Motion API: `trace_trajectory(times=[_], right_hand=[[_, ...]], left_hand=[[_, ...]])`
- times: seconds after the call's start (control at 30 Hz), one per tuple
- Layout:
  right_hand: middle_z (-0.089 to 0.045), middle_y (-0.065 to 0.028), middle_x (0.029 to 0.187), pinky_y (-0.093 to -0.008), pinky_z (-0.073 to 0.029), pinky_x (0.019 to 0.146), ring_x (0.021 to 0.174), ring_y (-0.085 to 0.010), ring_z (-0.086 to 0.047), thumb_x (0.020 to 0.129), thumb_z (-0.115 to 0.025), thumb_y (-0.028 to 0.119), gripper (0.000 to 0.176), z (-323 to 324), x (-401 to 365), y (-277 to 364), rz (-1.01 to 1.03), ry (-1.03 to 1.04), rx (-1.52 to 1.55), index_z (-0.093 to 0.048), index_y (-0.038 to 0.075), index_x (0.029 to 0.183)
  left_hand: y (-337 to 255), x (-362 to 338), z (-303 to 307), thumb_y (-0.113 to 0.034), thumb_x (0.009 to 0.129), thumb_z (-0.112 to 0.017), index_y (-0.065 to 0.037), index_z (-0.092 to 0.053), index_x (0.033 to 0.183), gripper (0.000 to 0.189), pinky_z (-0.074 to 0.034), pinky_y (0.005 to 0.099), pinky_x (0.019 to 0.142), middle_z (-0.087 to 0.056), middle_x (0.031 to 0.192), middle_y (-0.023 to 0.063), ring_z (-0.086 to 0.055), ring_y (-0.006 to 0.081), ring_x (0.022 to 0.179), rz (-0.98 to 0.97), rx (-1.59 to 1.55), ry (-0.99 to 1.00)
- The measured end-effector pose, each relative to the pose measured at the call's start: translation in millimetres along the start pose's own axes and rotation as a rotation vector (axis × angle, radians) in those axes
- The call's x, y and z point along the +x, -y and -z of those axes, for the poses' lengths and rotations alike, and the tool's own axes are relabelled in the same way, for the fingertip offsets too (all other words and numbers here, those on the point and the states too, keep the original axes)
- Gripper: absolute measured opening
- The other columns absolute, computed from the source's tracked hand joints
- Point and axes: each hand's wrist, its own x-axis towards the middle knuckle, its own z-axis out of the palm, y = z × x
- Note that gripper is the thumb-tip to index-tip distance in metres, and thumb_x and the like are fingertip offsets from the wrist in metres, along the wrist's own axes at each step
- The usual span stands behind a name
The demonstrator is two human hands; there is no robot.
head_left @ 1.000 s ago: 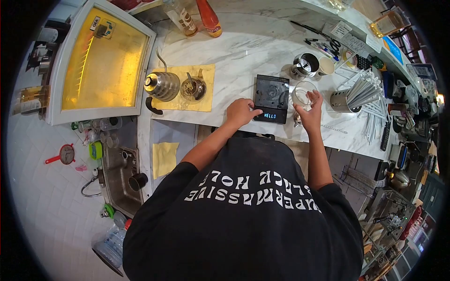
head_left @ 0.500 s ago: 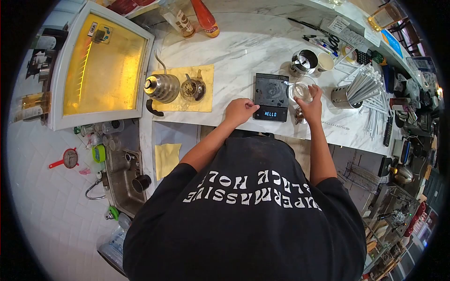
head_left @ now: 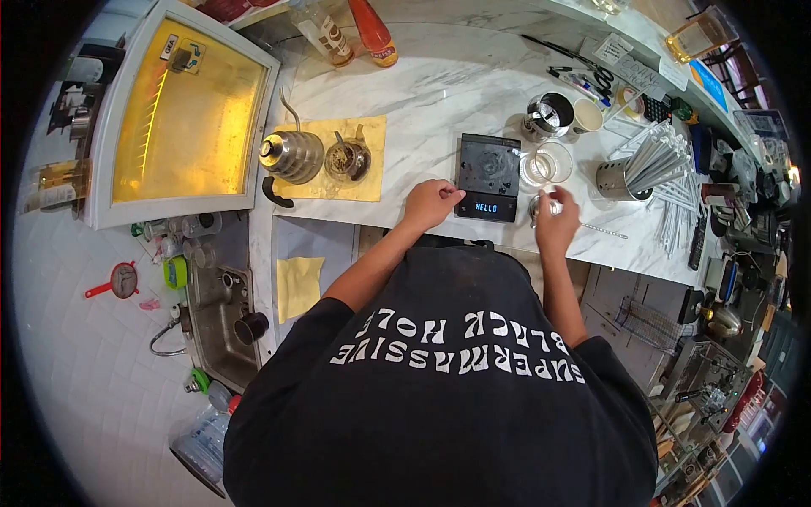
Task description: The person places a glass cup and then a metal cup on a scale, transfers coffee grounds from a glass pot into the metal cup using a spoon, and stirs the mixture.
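Observation:
A black digital scale (head_left: pixel 488 173) lies on the counter, its display lit with HELLO. My left hand (head_left: pixel 432 204) rests at its lower left corner, fingers curled in and thumb close to the edge, with nothing visible in them. Right of the scale stands a clear glass (head_left: pixel 549 160). Just below that glass, my right hand (head_left: pixel 559 221) has its fingers closed at a small shiny metal cup (head_left: pixel 536 208), mostly covered by the fingers. A thin twisted metal handle (head_left: pixel 606 231) extends to the right of this hand.
A gooseneck kettle (head_left: pixel 297 159) and a glass server (head_left: pixel 347 159) stand on a yellow cloth (head_left: pixel 372 139) at left. Behind the glass are a steel pitcher (head_left: pixel 549 114) and a paper cup (head_left: pixel 587 116). A straw holder (head_left: pixel 623 177) stands at right.
My right hand has let go of the clear glass and moved down toward me to the small metal cup, its fingers drawing together. My left hand has barely moved.

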Motion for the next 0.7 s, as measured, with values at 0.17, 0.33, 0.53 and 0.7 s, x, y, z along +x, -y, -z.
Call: trace_trajectory(times=[0.17,0.33,0.53,0.7], right_hand=[[-0.074,-0.023,0.104,-0.047,-0.053,0.091,0.1,-0.0403,-0.069,0.093,-0.066,0.017,0.032,-15,-7,24,0.057,0.249,0.008,-0.069,-0.002,0.118],[-0.072,-0.0291,0.107,-0.0506,-0.054,0.09,0.099,-0.0446,-0.07,0.09,-0.06,0.013,0.039,-36,0,32,-0.023,0.38,-0.063,-0.065,-0.007,0.124],[-0.072,-0.0304,0.108,-0.0489,-0.055,0.089,0.096,-0.043,-0.072,0.086,-0.057,0.007,0.045,-41,-2,28,0.007,0.355,0.041,-0.061,-0.009,0.128],[-0.073,-0.0281,0.108,-0.0467,-0.056,0.087,0.093,-0.04,-0.074,0.086,-0.056,0.006,0.047,-30,-10,38,-0.015,0.391,0.089,-0.058,-0.009,0.131]], left_hand=[[0,6,-3,-0.043,0.091,-0.072,-0.004,-0.077,0.099,0.04,-0.055,0.0385,0.076,-0.075,0.091,0.0142,-0.072,0.0279,0.084,0.045,-0.006,0.012],[-3,10,-7,-0.043,0.092,-0.071,-0.002,-0.077,0.099,0.042,-0.057,0.0404,0.081,-0.076,0.097,0.0177,-0.074,0.0317,0.092,0.11,-0.046,0.043],[3,3,-9,-0.04,0.09,-0.073,-0.001,-0.077,0.095,0.04,-0.057,0.0408,0.078,-0.076,0.091,0.0182,-0.074,0.0325,0.085,0.118,-0.055,0.037],[0,-3,-4,-0.042,0.091,-0.073,0.002,-0.076,0.095,0.044,-0.056,0.0399,0.077,-0.075,0.089,0.0186,-0.073,0.0313,0.083,0.096,-0.046,0.001]])
